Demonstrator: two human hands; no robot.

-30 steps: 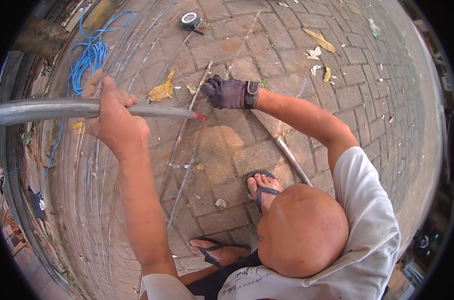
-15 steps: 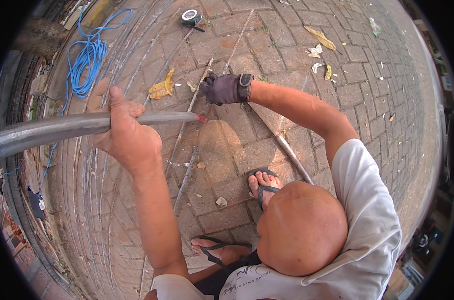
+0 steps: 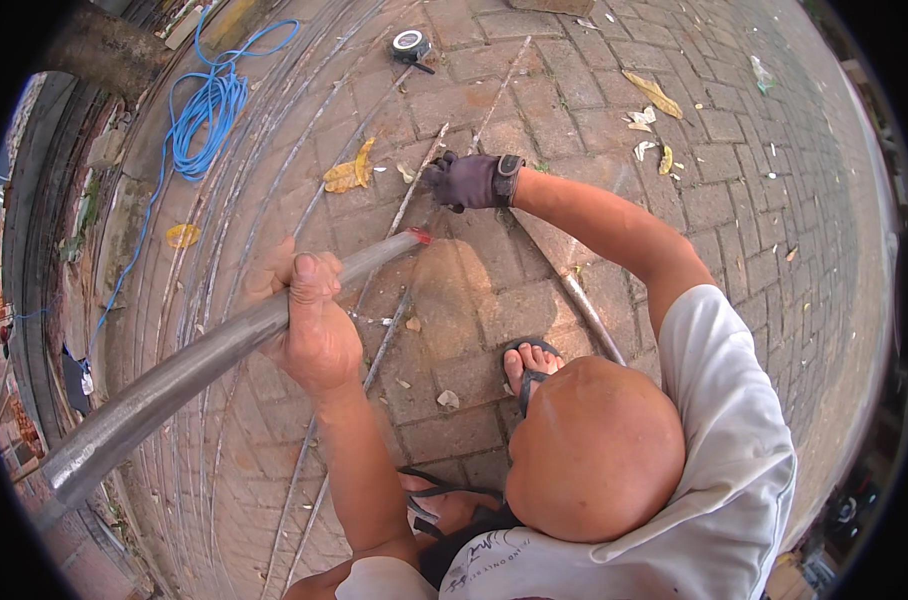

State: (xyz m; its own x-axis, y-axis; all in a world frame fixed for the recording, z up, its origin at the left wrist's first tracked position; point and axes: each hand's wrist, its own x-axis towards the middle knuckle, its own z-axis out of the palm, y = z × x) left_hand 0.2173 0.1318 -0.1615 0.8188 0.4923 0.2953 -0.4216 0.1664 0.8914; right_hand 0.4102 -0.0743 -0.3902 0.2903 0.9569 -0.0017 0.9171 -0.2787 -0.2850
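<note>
My left hand [image 3: 312,335] is wrapped around a grey metal pipe [image 3: 199,370] that slants from the lower left up to a red tip [image 3: 420,236]. My right hand [image 3: 471,182], in a dark glove, has curled fingers beside a thin pale rod [image 3: 414,190]; what they hold is hidden. A second metal pipe [image 3: 586,310] lies diagonally on the ground, its upper part narrower and reaching under my right wrist. Several thin rods [image 3: 384,350] lie on the pavers around my hands. My head and shoulders fill the lower right, with sandalled feet beside them.
A coiled blue cord [image 3: 204,125] lies at upper left, near the debris-strewn edge [image 3: 104,170] of the paving [image 3: 734,260]. A round tape measure [image 3: 409,48] sits at the top. Yellow dry leaves [image 3: 349,172] and scraps are scattered about. A block [image 3: 554,6] shows at the top edge.
My left hand has moved down and right, and its pipe has swung from near level to a steep slant, far end low. The view has shifted slightly; my right hand stays beside the rod.
</note>
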